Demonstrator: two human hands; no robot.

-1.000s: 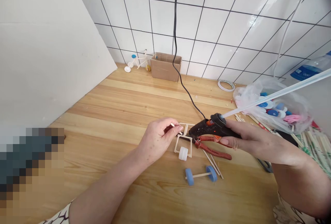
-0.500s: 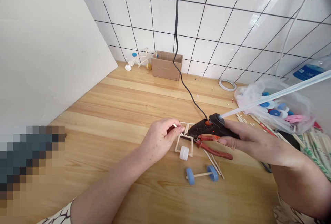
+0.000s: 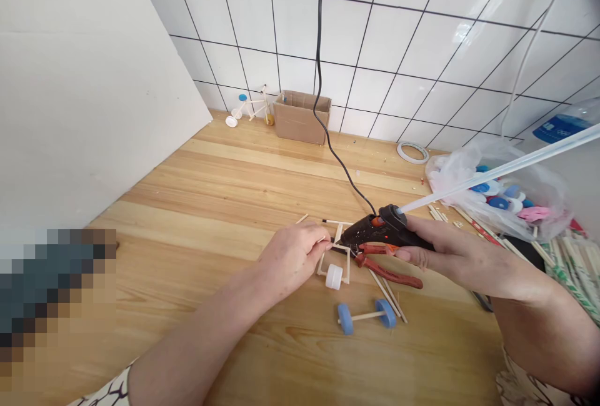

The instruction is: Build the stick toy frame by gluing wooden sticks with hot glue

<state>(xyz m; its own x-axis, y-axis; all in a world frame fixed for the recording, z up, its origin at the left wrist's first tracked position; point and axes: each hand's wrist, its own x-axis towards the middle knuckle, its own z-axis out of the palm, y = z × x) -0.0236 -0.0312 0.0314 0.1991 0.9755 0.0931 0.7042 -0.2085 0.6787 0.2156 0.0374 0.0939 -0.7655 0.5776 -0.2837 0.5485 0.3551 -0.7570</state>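
Observation:
My left hand pinches a thin wooden stick, whose end pokes out past the top of the fingers. That hand sits just left of a small frame of glued wooden sticks, which has a white bottle-cap wheel at its near end. My right hand grips a black hot glue gun just over the frame's far corner, with a long glue stick running out of its back. Below the gun lie red-handled pliers. A stick axle with blue cap wheels lies nearer me.
A wooden tabletop meets a white tiled wall. Against the wall stand a cardboard box and a small stick bicycle model. A black cord drops to the gun. At right are a tape roll, a plastic bag of bottle caps and loose sticks.
My left hand has shifted slightly down and to the right, and the stick in it now sticks out toward the upper left. The glue gun and the frame have barely moved.

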